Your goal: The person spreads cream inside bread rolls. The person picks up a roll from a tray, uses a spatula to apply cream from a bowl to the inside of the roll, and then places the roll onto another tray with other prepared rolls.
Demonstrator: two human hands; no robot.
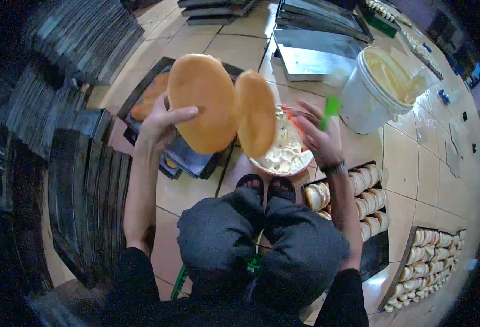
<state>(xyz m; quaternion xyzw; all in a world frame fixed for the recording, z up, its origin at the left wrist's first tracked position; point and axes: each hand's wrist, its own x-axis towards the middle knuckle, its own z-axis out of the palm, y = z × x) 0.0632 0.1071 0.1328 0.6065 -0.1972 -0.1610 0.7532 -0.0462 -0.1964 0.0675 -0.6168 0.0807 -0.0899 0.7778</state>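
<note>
My left hand [161, 120] grips a large oval piece of bread [201, 95], its brown side facing up. A second oval piece [255, 114] hangs just to its right; whether the two are joined I cannot tell. My right hand [319, 136] holds a green-handled spatula [330, 114], its pale blade blurred. Below that hand, a red-rimmed bowl of white cream [281, 147] rests on the floor, partly hidden by the bread. Behind my left hand, a dark tray [196, 166] carries more bread.
Stacked metal trays [82, 196] line the left, and more [316, 54] lie ahead. A white bucket [360, 103] of pale cream stands at the right. Trays of filled bread [370, 256] [425, 261] lie lower right. My sandalled feet [251, 185] are below the bowl.
</note>
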